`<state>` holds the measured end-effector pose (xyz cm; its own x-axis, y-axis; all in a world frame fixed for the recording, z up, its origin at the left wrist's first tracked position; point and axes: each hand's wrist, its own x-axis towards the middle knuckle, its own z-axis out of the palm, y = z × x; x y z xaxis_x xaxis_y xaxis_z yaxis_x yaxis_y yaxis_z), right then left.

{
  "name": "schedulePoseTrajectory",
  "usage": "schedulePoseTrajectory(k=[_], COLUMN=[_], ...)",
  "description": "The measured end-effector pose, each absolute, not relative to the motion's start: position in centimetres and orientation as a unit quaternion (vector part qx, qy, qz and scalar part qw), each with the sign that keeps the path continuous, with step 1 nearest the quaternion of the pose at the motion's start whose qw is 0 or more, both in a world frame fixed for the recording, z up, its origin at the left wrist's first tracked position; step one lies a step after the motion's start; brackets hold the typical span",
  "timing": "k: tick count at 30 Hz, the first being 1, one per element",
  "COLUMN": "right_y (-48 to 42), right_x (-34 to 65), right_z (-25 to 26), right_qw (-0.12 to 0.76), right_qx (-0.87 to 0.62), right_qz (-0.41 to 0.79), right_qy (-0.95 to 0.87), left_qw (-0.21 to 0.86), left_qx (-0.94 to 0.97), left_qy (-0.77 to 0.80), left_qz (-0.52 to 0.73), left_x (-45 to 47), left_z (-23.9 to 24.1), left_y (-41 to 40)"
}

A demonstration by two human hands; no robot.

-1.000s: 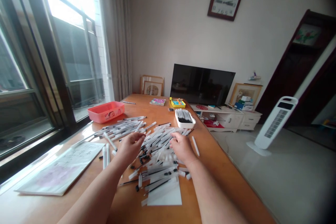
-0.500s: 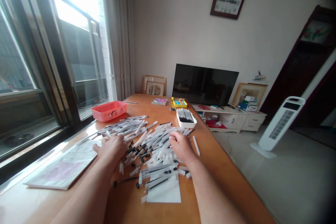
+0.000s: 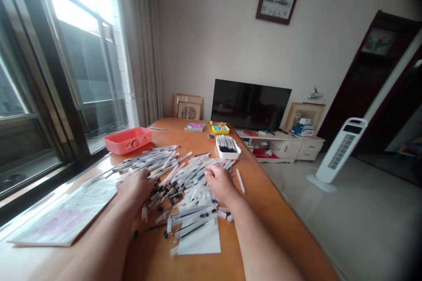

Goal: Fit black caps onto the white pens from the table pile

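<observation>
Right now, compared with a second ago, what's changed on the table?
Your left hand has moved left, from over the scattered pen parts to the right edge of the booklet; whether it holds anything is hidden. Your right hand stays over the pen parts, fingers curled. The red box and white container stayed put.

Light: from my left, tall dark-framed glass window (image 3: 88,59), blown out | glare: glossy brown wooden table (image 3: 260,215), left side | right corners: blackened

Head view | from above table (image 3: 273,210) | forward, slightly down | table near, wall (image 3: 204,30) beyond
</observation>
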<state>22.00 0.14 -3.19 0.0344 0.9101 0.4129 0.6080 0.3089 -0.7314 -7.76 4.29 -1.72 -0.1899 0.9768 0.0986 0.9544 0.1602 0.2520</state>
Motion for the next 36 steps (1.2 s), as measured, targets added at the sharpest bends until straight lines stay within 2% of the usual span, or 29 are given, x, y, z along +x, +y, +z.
schedulePoseTrajectory(k=[4,7,10,13,16,18,25,30,36], right_y=[0.1,0.0,-0.2,-0.5,-0.5,-0.6,-1.4,-1.4,-1.3], right_x=[22.0,21.7,21.4,20.9,20.6,20.4,20.0,19.5,19.2], right_z=[-3.3,-3.1,-2.6,-2.0,-1.8,-1.6,-0.8,-1.2,-1.5], right_qw=[0.462,0.476,0.486,0.505,0.534,0.554,0.569,0.570,0.612], right_qx=[-0.547,-0.537,-0.538,-0.539,-0.518,-0.497,-0.465,-0.469,-0.467], right_qz=[0.188,0.216,0.273,0.340,0.402,0.433,0.453,0.422,0.366], right_qy=[-0.673,-0.662,-0.632,-0.582,-0.534,-0.508,-0.505,-0.526,-0.523], left_qw=[-0.021,-0.006,0.098,0.265,0.390,0.430,0.433,0.493,0.519], left_qx=[0.637,0.675,0.705,0.692,0.687,0.694,0.714,0.661,0.643], left_qy=[0.744,0.672,0.578,0.497,0.417,0.388,0.355,0.384,0.397], left_qz=[0.202,0.303,0.399,0.452,0.449,0.427,0.420,0.415,0.399], left_x=[-7.3,-6.3,-4.4,-2.2,-0.5,0.2,1.5,2.0,2.3], left_z=[-1.4,-1.4,-1.4,-1.3,-1.4,-1.7,-2.2,-1.8,-0.5], left_y=[4.0,3.7,2.8,1.4,0.1,-0.4,-1.0,-1.7,-2.4])
